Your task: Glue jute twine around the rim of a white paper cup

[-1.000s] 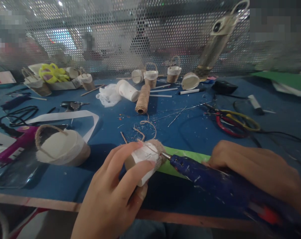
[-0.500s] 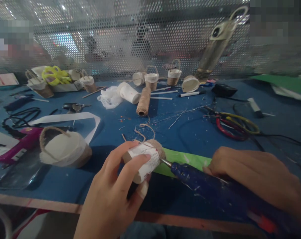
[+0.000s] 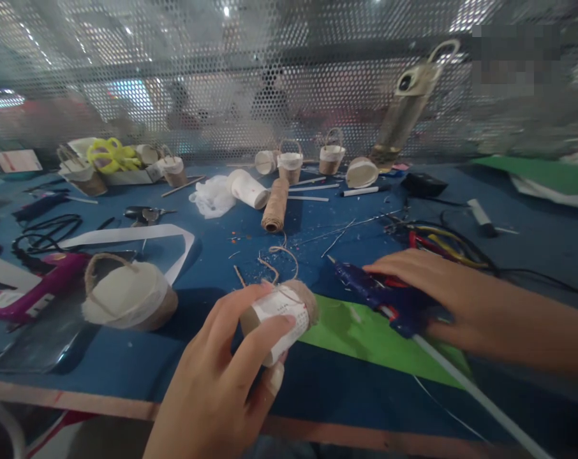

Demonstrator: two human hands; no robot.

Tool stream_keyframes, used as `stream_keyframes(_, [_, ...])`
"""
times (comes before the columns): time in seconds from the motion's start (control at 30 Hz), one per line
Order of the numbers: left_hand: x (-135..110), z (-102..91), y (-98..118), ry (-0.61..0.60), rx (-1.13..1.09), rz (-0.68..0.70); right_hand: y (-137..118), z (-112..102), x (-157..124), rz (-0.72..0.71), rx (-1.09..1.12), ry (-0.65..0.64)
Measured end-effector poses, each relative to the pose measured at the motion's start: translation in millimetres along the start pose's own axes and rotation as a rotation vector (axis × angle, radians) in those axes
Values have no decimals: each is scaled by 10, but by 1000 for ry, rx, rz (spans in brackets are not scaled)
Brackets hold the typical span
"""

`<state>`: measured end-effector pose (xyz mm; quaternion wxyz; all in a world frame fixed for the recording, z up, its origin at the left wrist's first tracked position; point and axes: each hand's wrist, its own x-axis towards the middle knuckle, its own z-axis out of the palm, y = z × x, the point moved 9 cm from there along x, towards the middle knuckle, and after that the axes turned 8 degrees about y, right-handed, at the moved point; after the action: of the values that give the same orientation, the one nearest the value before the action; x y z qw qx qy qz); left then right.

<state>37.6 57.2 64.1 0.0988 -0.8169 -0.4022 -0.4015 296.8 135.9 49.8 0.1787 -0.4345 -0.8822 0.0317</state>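
Observation:
My left hand (image 3: 226, 363) is closed round a small paper cup (image 3: 279, 325) lying on its side, with white printed paper on its wall and brown twine wound about one end. A loose tail of twine (image 3: 285, 252) runs from the cup towards a twine spool (image 3: 275, 207). My right hand (image 3: 418, 284) grips a dark blue glue gun (image 3: 365, 287), low over the table. Its nozzle points up and left, and a long white glue stick (image 3: 480, 392) sticks out of its back. Beneath both lies a strip of green paper (image 3: 379, 344).
Left of my hand lies a finished-looking cup basket (image 3: 131, 293) beside a purple glue gun (image 3: 40, 287). Farther back are small baskets (image 3: 289, 167), a white cup (image 3: 247, 189), yellow scissors (image 3: 111, 155) and a marker (image 3: 363, 191). Cables and red-yellow pliers (image 3: 442, 245) lie right; a bottle (image 3: 404, 108) stands behind.
My right hand has moved the glue gun away from the twine-wrapped end of the cup, turning it and lowering it towards the table on the right. My left hand keeps its hold.

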Motion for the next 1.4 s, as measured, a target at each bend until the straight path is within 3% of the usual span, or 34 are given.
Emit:
stream_keyframes(0.2, [-27,18,13,-13,-21,18,-451,-251,73,-253,-9,79])
stream_keyframes(0.27, [-20,24,15,-11,-16,23,-693,-315,198,-270,73,137])
stream_keyframes(0.43, [10,28,43,-5,-12,65,-1116,-241,545,-266,305,163])
stream_keyframes(0.63, [-29,22,34,-17,-2,64,-1087,-120,665,-164,548,136])
stream_keyframes(0.93, [-67,39,-74,-26,-3,-2,-757,18,577,184,839,162])
stream_keyframes(1.4, [-78,34,-96,-38,13,-34,-960,-77,502,-121,648,245])
